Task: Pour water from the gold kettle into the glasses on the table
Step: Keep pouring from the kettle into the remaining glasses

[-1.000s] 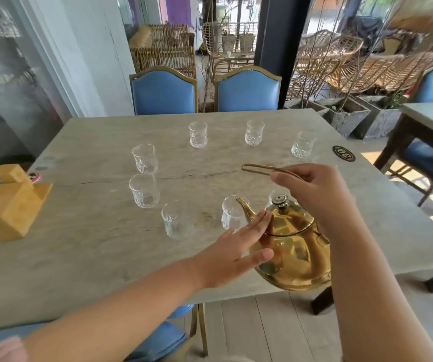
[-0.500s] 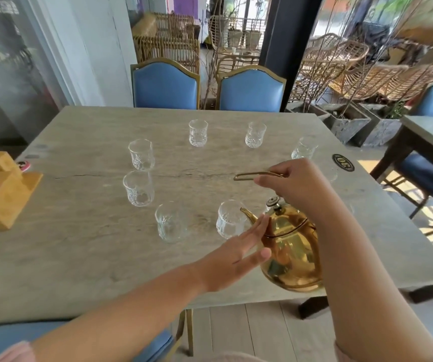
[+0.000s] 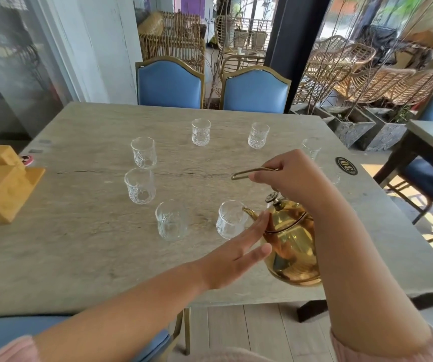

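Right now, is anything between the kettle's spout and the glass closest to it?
Nothing visible. The gold kettle has its spout at the rim of that glass; the left hand lies flat on the kettle's side, behind the spout.

Kettle (image 3: 292, 246) is shiny polished gold metal, mirror-like. Glasses (image 3: 140, 186) are clear cut glass with a pattern. The surface (image 3: 79, 244) looks like matt, veined stone.

Shiny gold kettle (image 3: 292, 246) tilted forward, spout at rim of nearest glass (image 3: 229, 219), other clear glasses (image 3: 143, 152) upright in a ring
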Available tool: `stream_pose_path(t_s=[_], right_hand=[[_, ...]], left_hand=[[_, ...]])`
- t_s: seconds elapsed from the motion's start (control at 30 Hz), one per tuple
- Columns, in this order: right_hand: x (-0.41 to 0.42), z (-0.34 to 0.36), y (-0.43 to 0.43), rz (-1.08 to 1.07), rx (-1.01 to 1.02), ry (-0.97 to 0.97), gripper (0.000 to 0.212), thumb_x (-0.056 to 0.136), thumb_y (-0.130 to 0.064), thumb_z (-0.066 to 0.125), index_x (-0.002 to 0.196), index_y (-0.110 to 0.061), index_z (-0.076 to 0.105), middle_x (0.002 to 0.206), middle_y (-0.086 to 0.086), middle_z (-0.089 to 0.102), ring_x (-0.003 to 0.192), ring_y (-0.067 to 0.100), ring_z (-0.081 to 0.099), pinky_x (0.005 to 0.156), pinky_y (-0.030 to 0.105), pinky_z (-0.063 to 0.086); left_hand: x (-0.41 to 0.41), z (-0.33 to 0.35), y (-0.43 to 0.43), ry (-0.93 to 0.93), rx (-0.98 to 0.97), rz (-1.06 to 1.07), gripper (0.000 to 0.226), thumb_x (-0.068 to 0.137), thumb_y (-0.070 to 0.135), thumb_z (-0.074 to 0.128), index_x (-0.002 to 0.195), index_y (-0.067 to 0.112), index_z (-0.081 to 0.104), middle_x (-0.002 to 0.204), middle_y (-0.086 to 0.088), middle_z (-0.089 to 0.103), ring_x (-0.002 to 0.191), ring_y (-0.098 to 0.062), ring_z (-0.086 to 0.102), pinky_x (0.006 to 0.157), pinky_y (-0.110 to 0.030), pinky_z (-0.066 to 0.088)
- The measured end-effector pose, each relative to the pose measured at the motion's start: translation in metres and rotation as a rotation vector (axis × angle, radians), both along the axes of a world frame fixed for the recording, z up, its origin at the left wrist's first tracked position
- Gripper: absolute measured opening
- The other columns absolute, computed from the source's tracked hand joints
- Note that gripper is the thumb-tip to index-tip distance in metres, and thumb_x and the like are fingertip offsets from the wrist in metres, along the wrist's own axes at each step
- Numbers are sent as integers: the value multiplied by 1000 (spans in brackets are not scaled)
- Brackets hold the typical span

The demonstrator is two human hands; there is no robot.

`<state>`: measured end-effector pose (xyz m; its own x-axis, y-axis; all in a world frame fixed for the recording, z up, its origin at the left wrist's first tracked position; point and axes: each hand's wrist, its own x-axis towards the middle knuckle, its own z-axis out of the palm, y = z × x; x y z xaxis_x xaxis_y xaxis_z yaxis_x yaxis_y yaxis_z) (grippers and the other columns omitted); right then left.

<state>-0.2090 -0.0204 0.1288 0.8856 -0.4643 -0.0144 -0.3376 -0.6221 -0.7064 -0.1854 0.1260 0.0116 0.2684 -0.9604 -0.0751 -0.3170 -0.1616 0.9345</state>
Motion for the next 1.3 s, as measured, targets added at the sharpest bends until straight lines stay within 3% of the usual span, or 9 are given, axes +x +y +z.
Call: stream_pose_path(t_s=[0.3, 0.67, 1.17, 1.3], right_hand=[[1, 1, 4, 9, -23, 15, 36, 80, -30, 72, 86, 6, 71, 65, 12, 49, 54, 18, 39, 53, 27, 33], [2, 4, 6, 14, -43, 14, 37, 79, -30, 73, 88, 6, 71, 65, 13, 48, 57, 20, 40, 57, 30, 35], [-1, 7, 7, 36, -56, 30, 39, 79, -30, 72, 88, 8, 71, 66, 13, 49, 58, 20, 42, 56, 29, 35], [0, 7, 7, 35, -64, 37, 41, 79, -31, 73, 90, 9, 70, 67, 13, 49, 59, 21, 42, 57, 29, 36]], left_hand=[[-1, 3, 3, 8, -6, -3, 86, 79, 79, 25, 149, 40, -7, 157, 24, -8, 140, 12, -9, 119, -29, -1], [-1, 5, 4, -10, -32, -5, 78, 81, 77, 24, 147, 46, -6, 157, 24, -7, 142, 8, -9, 121, -38, 0], [-7, 8, 5, -3, -28, -8, 74, 87, 66, 25, 149, 40, -6, 157, 22, -8, 141, 11, -9, 115, -21, -2], [-7, 7, 5, -11, -38, -1, 75, 86, 68, 25, 149, 41, -5, 157, 23, -7, 141, 11, -9, 116, -23, -1]])
